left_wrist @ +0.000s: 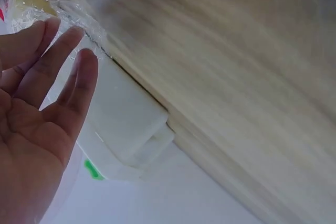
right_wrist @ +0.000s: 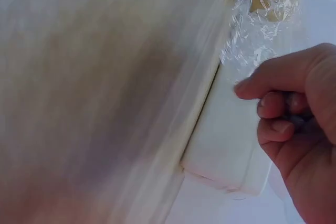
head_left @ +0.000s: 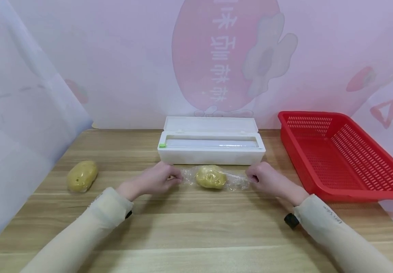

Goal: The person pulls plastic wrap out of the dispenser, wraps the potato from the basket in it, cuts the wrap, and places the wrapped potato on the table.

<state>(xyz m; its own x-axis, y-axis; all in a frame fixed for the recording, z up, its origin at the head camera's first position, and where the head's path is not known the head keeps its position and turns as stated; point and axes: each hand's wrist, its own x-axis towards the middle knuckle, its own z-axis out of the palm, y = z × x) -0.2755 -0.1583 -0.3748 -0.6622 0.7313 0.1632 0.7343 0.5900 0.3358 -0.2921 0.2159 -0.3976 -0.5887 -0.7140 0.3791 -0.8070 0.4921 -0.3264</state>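
Note:
A potato [head_left: 211, 177] lies in clear plastic wrap [head_left: 235, 181] in front of the white box, with loose film stretching out to both sides. My left hand [head_left: 157, 178] pinches the film's left end between thumb and index finger; in the left wrist view its other fingers [left_wrist: 86, 72] are only slightly bent. At the opposite end, my right hand [head_left: 268, 178] pinches the film between thumb and forefinger, the remaining fingers [right_wrist: 275, 129] curled into the palm. The potato sits midway between the two hands.
Behind the potato stands a white wrap dispenser box [head_left: 211, 156], lid raised, a film roll [head_left: 211, 143] inside and a green slider [head_left: 162, 145] at its left. Another potato [head_left: 82, 176], shiny as if wrapped, rests at left. A red plastic basket [head_left: 333, 163] occupies the right side.

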